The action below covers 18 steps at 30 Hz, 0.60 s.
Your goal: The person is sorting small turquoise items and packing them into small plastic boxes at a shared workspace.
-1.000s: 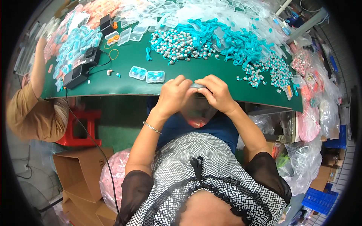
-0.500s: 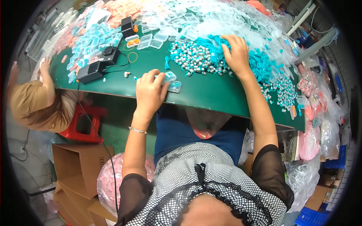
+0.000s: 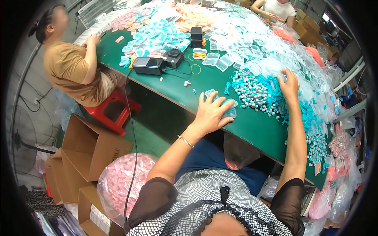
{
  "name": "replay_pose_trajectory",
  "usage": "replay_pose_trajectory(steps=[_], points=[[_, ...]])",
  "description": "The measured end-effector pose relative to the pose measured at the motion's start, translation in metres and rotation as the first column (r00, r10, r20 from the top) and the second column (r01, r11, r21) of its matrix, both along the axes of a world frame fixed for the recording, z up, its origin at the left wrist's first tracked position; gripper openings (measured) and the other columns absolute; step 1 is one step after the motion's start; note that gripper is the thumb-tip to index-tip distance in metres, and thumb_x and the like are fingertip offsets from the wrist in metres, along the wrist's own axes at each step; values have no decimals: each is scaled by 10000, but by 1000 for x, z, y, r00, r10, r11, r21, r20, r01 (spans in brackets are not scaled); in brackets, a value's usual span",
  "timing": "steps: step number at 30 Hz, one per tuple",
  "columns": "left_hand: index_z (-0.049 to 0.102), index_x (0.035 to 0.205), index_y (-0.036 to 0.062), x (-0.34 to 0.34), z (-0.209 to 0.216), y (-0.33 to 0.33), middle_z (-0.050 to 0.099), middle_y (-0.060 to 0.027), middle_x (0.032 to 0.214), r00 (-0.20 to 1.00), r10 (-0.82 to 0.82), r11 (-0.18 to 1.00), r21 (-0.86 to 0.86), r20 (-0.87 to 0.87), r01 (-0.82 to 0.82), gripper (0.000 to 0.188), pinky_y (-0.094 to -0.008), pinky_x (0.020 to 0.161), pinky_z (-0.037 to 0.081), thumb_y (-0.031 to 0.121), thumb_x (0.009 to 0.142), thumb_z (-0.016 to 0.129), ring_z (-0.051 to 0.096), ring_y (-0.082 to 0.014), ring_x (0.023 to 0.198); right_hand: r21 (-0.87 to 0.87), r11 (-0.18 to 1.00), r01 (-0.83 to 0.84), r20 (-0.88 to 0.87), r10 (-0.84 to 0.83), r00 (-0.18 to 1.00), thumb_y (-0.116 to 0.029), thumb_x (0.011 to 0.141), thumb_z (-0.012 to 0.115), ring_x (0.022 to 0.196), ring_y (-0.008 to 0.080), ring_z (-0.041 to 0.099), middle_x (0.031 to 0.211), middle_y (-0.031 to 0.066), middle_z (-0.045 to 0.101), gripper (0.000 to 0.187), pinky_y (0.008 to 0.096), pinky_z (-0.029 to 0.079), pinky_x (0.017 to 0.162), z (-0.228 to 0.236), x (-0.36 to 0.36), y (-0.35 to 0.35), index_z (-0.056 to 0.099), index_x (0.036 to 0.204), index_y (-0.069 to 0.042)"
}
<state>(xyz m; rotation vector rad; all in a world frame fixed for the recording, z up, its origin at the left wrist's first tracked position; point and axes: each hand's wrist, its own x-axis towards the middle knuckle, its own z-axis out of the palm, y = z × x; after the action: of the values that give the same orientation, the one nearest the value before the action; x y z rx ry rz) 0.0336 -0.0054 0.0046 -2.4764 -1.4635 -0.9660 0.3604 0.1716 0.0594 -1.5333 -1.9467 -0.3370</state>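
My left hand (image 3: 212, 112) lies over small clear plastic cases (image 3: 230, 113) with teal bits in them, near the table's front edge. Its fingers are spread across the cases and partly cover them. Farther right, my right hand (image 3: 290, 84) is at the heap of teal cords (image 3: 275, 87), thumb and forefinger apart and curved. I see nothing between those two; its other fingers are partly hidden. Left of the cords lies a pile of small silver-grey and teal pieces (image 3: 252, 94). One loose teal cord piece (image 3: 227, 88) lies between the cases and that pile.
Black box-shaped devices (image 3: 147, 65) with a cable stand on the green table (image 3: 185, 100). Heaps of clear cases (image 3: 256, 51) and blue cases (image 3: 157, 37) lie behind. A seated person (image 3: 71, 67) is at the left, another (image 3: 277, 11) at the far side. Cardboard boxes (image 3: 84, 145) stand lower left.
The view has swung left, so things appear farther right. My left hand's fingers have spread wider over the cases. My right hand stays by the teal cords.
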Motion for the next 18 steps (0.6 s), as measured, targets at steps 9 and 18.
replay_pose_trajectory(steps=[9,18], points=[[585,1240,125,-21,0,16,590,-130,1160,993,26,1000,-2,116,-26,533,-473,939,455,296,768,765,519,-363,1186,71,975,-211,-77,217,973,-34,780,703,958,322,640,1007,134,641,194,400,513,822,6,13,-2,620,954,-49],[546,1307,101,-22,-8,29,564,-182,1257,985,151,988,2,81,-152,568,-497,1003,414,243,790,734,479,-386,1254,362,916,-170,-100,220,970,24,797,689,955,304,645,1016,118,646,179,376,530,817,17,26,-15,642,953,-48]])
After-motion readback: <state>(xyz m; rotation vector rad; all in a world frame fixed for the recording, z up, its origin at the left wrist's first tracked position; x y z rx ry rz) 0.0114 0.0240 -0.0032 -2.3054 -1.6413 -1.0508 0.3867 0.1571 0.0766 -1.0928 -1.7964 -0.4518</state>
